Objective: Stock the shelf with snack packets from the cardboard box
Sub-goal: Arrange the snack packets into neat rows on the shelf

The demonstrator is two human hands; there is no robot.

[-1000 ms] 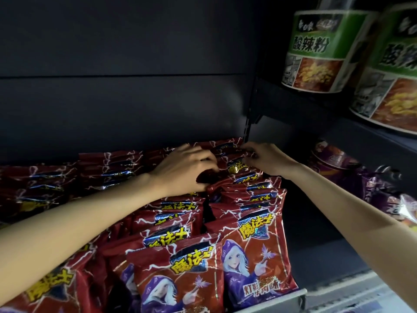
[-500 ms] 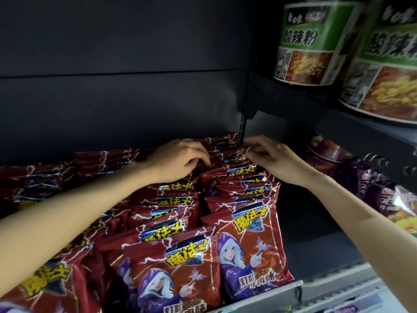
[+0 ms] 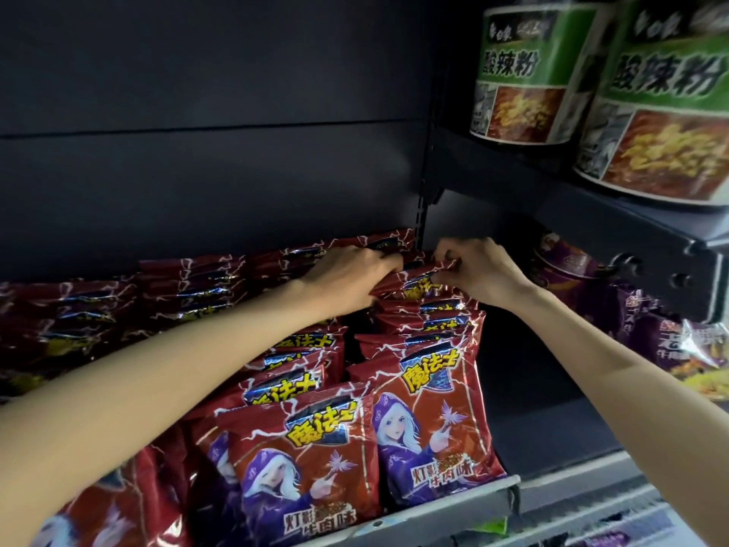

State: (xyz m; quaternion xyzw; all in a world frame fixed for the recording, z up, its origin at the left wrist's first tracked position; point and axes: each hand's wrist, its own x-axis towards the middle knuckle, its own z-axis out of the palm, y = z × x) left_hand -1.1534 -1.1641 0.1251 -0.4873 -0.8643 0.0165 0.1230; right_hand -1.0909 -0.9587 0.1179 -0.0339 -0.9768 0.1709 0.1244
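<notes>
Red foil snack packet point(image 3: 424, 276), glossy with white lightning streaks, sits at the very back of the right-hand row, hard against the dark back panel point(image 3: 236, 171) and just left of the slotted metal upright point(image 3: 419, 227). Both hands are on its top edge. Right hand point(image 3: 479, 272): fingers curled, pinching the crimped top seam. Left hand point(image 3: 349, 280): fingers curled over the packet's left side, thumb underneath, gripping. My read: it's being seated upright behind the others so the row stays face-forward.

The rest of the red foil packets point(image 3: 430, 424) stand in tight front-to-back rows, each leaning on the one behind, so the front face shows the print. Front packets rest against the pale metal shelf lip point(image 3: 453, 507), which stops them sliding off. Rows further left point(image 3: 189, 286) look full to the back, in shadow.

Print: yellow "魔法士" on a blue badge, a white-haired figure in a purple hood, lower text ending "牛肉味"; first characters unclear.

The cardboard box isn't in view.

Upper right shelf: green-banded paper noodle tubs point(image 3: 528, 69), labelled "酸辣粉"; the small brand text above is blurred. Below them, purple foil packets point(image 3: 686, 341), text not readable.
</notes>
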